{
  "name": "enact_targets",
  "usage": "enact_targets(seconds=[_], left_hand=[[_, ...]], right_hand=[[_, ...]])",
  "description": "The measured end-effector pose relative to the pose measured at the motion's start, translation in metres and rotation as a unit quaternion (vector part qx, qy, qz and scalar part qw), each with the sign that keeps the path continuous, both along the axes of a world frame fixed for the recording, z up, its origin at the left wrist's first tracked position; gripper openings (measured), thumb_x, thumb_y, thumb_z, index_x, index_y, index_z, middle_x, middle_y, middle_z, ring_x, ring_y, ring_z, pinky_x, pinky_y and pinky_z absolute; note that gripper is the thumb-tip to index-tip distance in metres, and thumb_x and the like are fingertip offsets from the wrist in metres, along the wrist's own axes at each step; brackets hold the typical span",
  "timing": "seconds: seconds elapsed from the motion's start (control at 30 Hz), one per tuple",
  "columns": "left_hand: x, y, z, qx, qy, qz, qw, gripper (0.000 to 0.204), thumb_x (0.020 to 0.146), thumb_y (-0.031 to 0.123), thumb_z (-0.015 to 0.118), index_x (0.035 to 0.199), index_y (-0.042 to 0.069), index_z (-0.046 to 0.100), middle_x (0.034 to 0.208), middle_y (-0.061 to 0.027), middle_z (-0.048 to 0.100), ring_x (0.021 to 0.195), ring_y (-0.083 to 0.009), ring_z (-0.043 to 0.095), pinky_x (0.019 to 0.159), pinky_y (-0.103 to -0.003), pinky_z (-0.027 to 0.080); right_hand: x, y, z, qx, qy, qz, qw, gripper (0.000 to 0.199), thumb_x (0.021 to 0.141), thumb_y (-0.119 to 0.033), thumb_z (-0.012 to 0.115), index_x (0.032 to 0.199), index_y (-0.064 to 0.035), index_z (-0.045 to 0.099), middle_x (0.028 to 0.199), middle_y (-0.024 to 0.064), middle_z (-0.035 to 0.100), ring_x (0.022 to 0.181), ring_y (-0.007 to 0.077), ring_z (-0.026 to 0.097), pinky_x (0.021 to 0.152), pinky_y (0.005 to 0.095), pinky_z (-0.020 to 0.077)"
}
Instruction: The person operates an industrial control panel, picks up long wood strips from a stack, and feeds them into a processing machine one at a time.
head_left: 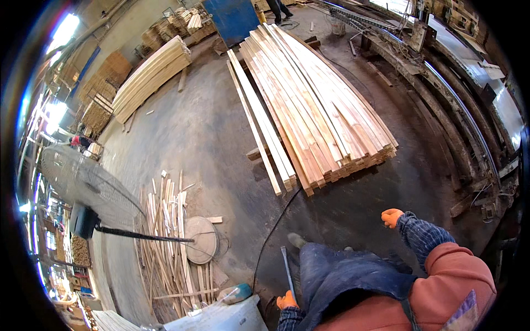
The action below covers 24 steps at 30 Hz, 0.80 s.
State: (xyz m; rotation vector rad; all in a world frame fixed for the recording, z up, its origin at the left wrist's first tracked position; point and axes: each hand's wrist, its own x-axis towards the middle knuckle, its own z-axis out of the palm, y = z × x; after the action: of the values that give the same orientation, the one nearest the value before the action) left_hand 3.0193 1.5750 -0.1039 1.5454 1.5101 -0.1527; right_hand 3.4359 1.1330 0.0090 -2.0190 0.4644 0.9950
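My left hand (287, 300), in an orange glove, is closed around a long, flat grey metal bar (287, 268) at the lower edge. The bar points away from me beside my dark apron (345, 281). Off to the right, my right hand (391, 217) hangs in the air in the same kind of glove. Its fingers are curled in, and nothing shows in them. Ahead lies a large stack of sawn boards (326, 110), with a few loose boards (259, 121) along its left side. Both hands are apart from the boards.
A standing fan (85, 220) with a round base (201, 240) is at left, beside scattered wood strips (165, 248). A black cable (270, 231) crosses the floor. Long machinery (441, 94) runs along the right. Another lumber stack (152, 80) and a person's legs (279, 8) are farther off.
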Motion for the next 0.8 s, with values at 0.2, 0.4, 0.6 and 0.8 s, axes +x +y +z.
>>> enact_targets(seconds=[0.2, 0.4, 0.6, 0.8], left_hand=[[0.062, 0.134, -0.011, 0.101, 0.173, -0.215, 0.956, 0.052, 0.085, 0.038, 0.072, 0.109, -0.008, 0.068, 0.105, -0.0287, 0.071, 0.103, -0.0426, 0.066, 0.092, -0.046, 0.050], [0.246, 0.229, 0.044, -0.061, -0.088, 0.090, 0.990, 0.044, 0.085, 0.017, 0.074, 0.118, -0.009, 0.061, 0.097, -0.0182, 0.069, 0.083, -0.0287, 0.062, 0.074, -0.042, 0.050], [0.373, 0.269, 0.045, -0.182, -0.181, 0.079, 0.963, 0.081, 0.088, 0.009, 0.077, 0.153, -0.008, 0.031, 0.149, -0.0265, 0.048, 0.134, -0.0314, 0.051, 0.111, -0.038, 0.040], [0.489, 0.249, -0.029, -0.338, -0.145, 0.080, 0.926, 0.083, 0.088, 0.010, 0.077, 0.155, -0.005, 0.030, 0.157, -0.0247, 0.041, 0.145, -0.0308, 0.041, 0.119, -0.037, 0.035]], right_hand=[[0.061, 0.143, -0.024, -0.010, 0.032, 0.045, 0.998, 0.051, 0.093, -0.036, 0.066, 0.135, -0.0085, 0.065, 0.115, 0.0107, 0.074, 0.089, 0.0200, 0.070, 0.076, 0.0332, 0.0579], [0.100, 0.265, -0.047, 0.006, 0.046, 0.057, 0.997, 0.048, 0.092, -0.039, 0.066, 0.128, -0.0075, 0.070, 0.100, 0.0075, 0.075, 0.075, 0.0162, 0.067, 0.068, 0.0313, 0.0552], [0.169, 0.394, -0.010, 0.129, 0.080, -0.066, 0.986, 0.054, 0.096, -0.034, 0.065, 0.142, -0.0049, 0.058, 0.128, 0.0136, 0.068, 0.119, 0.0253, 0.065, 0.099, 0.0383, 0.0519], [0.206, 0.439, -0.122, 0.198, 0.185, -0.233, 0.934, 0.067, 0.099, -0.041, 0.064, 0.154, -0.0095, 0.042, 0.147, 0.0142, 0.053, 0.134, 0.0316, 0.053, 0.111, 0.0461, 0.0431]])
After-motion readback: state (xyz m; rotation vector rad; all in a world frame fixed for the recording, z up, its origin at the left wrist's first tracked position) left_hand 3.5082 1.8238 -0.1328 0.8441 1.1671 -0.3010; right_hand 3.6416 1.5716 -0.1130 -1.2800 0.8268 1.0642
